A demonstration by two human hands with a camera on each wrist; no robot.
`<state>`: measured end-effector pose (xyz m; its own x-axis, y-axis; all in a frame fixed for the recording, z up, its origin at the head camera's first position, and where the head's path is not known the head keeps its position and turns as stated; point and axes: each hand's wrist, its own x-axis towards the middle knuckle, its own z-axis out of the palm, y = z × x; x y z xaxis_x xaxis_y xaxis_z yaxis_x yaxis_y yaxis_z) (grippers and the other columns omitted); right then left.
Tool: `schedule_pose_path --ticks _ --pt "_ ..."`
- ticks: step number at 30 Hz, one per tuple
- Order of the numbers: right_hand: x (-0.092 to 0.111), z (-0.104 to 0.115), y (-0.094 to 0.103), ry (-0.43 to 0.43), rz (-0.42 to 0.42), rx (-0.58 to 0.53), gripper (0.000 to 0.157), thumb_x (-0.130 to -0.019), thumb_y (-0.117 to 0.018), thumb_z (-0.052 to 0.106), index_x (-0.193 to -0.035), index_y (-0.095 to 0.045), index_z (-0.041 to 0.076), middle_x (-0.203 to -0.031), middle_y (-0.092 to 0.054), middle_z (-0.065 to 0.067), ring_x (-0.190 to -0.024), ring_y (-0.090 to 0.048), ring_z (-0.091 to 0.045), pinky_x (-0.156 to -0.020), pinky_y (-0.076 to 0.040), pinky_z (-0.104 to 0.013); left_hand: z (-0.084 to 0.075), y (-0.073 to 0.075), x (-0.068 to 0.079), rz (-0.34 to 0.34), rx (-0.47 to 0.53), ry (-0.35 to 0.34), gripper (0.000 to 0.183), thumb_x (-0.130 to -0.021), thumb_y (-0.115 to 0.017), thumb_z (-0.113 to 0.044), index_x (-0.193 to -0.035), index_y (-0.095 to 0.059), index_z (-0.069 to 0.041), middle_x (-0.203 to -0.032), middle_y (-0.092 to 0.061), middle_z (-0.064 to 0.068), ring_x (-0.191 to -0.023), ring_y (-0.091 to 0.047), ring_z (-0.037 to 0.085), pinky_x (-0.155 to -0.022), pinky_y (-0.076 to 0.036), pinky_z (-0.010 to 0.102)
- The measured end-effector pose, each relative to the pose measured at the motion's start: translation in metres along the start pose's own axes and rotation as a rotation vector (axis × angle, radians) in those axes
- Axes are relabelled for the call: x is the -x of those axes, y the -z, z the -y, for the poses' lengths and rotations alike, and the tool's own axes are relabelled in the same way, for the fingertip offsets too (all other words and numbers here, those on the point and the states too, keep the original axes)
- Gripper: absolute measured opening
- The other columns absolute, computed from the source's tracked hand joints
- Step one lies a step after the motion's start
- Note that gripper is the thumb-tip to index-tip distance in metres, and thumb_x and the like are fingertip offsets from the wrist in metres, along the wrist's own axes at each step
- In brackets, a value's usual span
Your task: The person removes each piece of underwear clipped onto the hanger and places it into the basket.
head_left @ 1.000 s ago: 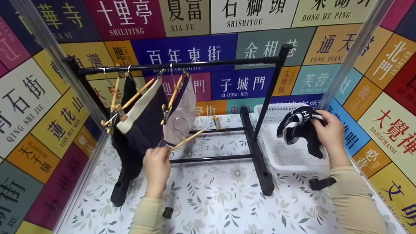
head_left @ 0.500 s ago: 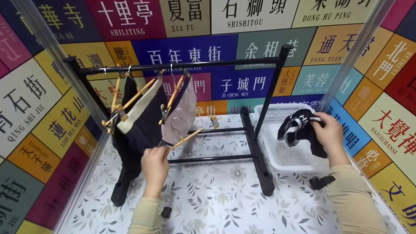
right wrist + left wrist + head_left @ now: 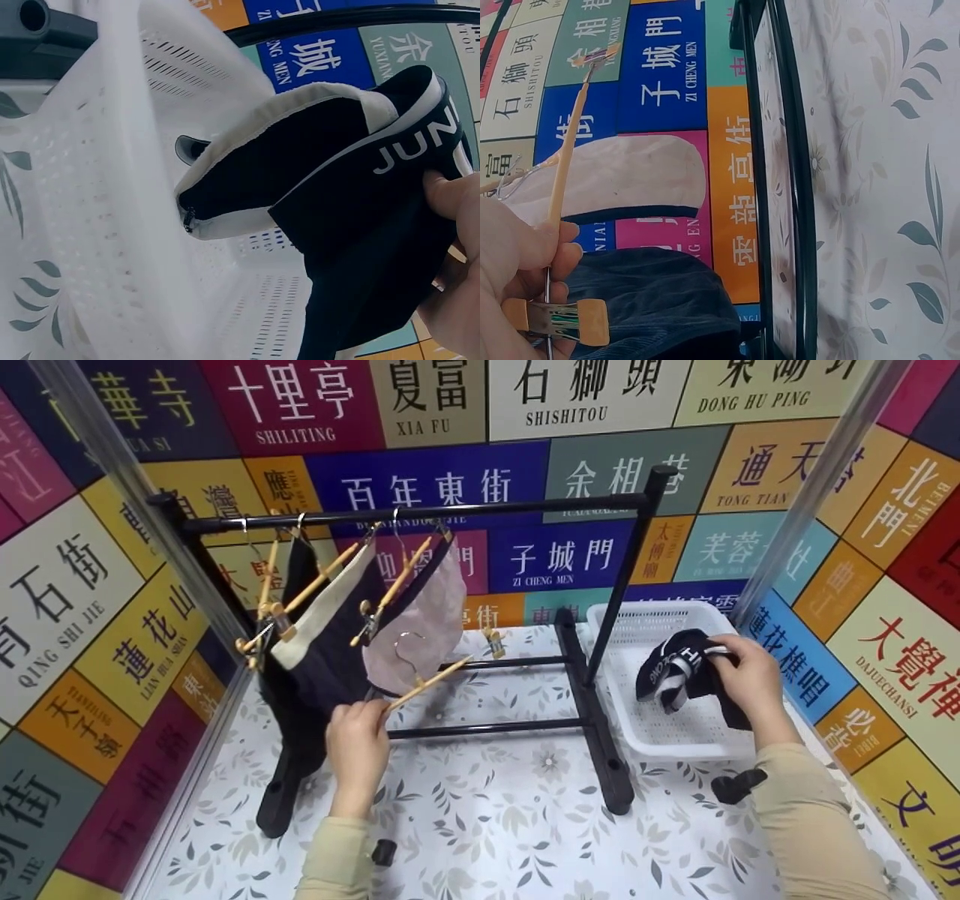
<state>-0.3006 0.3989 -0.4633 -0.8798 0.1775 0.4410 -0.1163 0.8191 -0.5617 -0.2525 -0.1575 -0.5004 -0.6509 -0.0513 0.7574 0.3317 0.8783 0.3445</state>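
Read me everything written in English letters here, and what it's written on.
"JUN", cut off: black garment's band
On wall panels:
"SHILITING"
"XIA FU"
"SHISHITOU"
"DONG HU PING"
"TONG TIAN"
"ZI CHENG MEN"
"BEIMENI"
"DAJUECHANSI"
"BIBEI"
"LIAN HUA SHAN"
"QING SHI JIE"
Other lettering is hidden, cut off or too blurred.

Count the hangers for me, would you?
4: left hanger, middle hanger and right hanger hooked on the rail; held hanger in the left hand. Clothes might hide more.

Blk/wht garment [image 3: 367,247], tan hanger [image 3: 435,681], wht basket [image 3: 682,751], leaf-print tabletop [image 3: 480,810]
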Motion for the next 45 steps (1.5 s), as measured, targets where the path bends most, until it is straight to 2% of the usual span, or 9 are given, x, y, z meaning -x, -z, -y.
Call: schedule_pose_path --ticks 6,25,36,45 --pt "0.004 -0.009 -0.007 0.029 0.045 0.003 0.023 -0.093 -0.062 0.002 -0.115 -0.067 0.004 -0.120 -0.061 -0.027 -0.114 -0.053 -0.049 -0.097 -0.037 -0.062 -0.001 0.000 0.000 0.015 -0.002 0.003 0.014 -0.076 -0.078 -0.003 -0.088 -0.073 -0.008 -0.078 -0.067 0.009 -0.076 -0.055 0.037 -0.064 -0.042 0.051" --pt "0.019 -0.028 -0.031 0.086 0.176 0.049 0.026 -0.091 -0.060 -0.002 -0.115 -0.066 0.002 -0.120 -0.062 -0.028 -0.112 -0.054 -0.051 -0.097 -0.036 -0.063 -0.004 -0.002 0.000 -0.010 0.005 -0.018 0.013 -0.077 -0.079 -0.003 -0.089 -0.073 -0.009 -0.080 -0.069 0.008 -0.074 -0.056 0.035 -0.064 -0.043 0.050" --pt "0.032 -0.039 -0.043 0.047 0.286 0.087 0.025 -0.090 -0.058 -0.002 -0.113 -0.068 0.003 -0.117 -0.064 -0.026 -0.110 -0.056 -0.050 -0.095 -0.038 -0.064 -0.006 -0.002 -0.002 0.002 0.014 -0.028 0.015 -0.078 -0.077 0.000 -0.090 -0.074 -0.008 -0.078 -0.068 0.007 -0.073 -0.055 0.035 -0.062 -0.043 0.048" --pt "0.034 -0.041 -0.045 0.008 0.427 0.124 0.028 -0.092 -0.058 0.004 -0.117 -0.069 0.005 -0.122 -0.063 -0.026 -0.115 -0.052 -0.053 -0.097 -0.037 -0.063 -0.009 -0.001 -0.005 0.017 0.011 -0.014 0.009 -0.081 -0.078 -0.005 -0.089 -0.074 -0.009 -0.079 -0.068 0.007 -0.075 -0.055 0.035 -0.066 -0.042 0.047"
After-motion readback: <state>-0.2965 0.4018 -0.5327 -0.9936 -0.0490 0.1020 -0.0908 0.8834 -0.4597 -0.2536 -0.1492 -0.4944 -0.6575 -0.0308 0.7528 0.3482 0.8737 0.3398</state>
